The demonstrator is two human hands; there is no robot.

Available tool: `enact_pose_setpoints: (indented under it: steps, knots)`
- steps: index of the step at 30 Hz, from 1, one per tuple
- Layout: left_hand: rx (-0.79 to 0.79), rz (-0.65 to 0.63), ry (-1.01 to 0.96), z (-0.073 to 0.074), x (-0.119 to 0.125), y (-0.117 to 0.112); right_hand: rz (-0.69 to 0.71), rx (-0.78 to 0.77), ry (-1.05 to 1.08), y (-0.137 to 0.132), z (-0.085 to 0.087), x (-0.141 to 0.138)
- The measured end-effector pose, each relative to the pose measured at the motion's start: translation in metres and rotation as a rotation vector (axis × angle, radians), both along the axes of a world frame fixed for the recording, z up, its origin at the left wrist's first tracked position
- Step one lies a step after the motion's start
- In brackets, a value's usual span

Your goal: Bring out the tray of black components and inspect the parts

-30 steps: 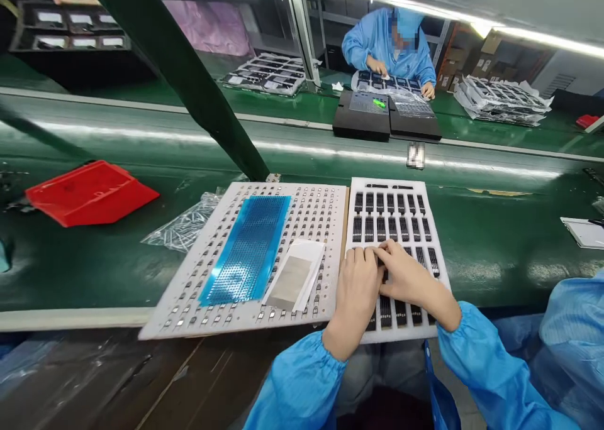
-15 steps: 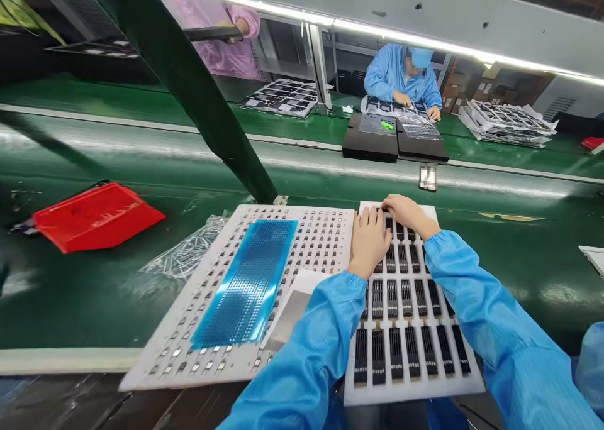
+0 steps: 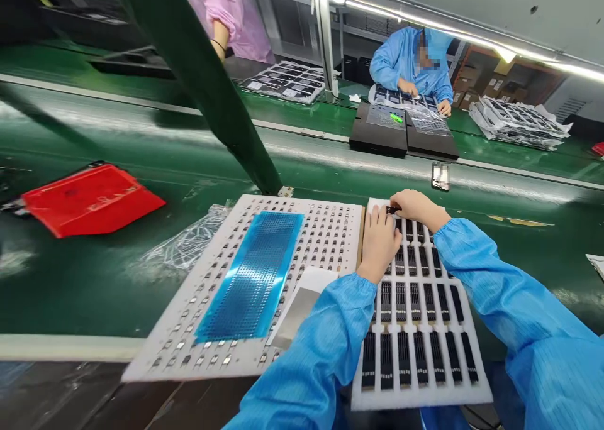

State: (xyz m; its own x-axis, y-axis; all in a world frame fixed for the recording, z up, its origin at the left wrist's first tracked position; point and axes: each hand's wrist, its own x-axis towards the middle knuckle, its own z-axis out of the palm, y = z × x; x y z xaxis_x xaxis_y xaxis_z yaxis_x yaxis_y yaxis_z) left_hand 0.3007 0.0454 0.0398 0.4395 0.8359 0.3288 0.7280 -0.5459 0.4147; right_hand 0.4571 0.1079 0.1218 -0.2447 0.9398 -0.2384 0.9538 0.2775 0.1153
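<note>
The left hand (image 3: 380, 244) and right hand (image 3: 418, 207) sit close together at the far end of a white foam tray (image 3: 421, 400) on a green table (image 3: 89, 292). The right fingertips (image 3: 401, 205) pinch a small black strip (image 3: 391, 210) above rows of matching strips (image 3: 403, 354); the left hand rests open on the tray. Just left lies a perforated white board (image 3: 325, 229) under blue film (image 3: 250, 279).

2 hands (image 3: 380, 244) (image 3: 419, 207), 2 white foam trays (image 3: 155, 370) (image 3: 419, 400), 1 blue film sheet (image 3: 250, 278), 1 red plastic piece (image 3: 89, 200), 2 co-workers (image 3: 406, 59) (image 3: 226, 15).
</note>
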Motion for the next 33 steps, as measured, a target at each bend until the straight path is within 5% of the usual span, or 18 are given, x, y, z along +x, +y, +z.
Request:
enact_pose_setpoints:
  steps: [11, 21, 26, 29, 33]
  knots:
    - [-0.054, -0.008, 0.028, -0.005, 0.007, 0.002, 0.015, -0.008, -0.172, 0.012, -0.013, -0.012]
    - [-0.113, -0.006, -0.110, -0.001, 0.004, 0.002, 0.004, 0.121, -0.017, -0.008, 0.002, -0.004]
    - [-0.138, 0.002, -0.154, 0.001, 0.004, 0.005, -0.172, 0.351, 0.298, -0.039, 0.000, 0.004]
    - [-0.175, -0.003, -0.184, 0.010, 0.002, 0.006, -0.352, 0.455, 0.871, -0.070, -0.010, -0.002]
    - [-0.203, -0.030, -0.221, 0.034, -0.012, -0.011, -0.472, 0.230, 1.526, -0.115, -0.024, -0.020]
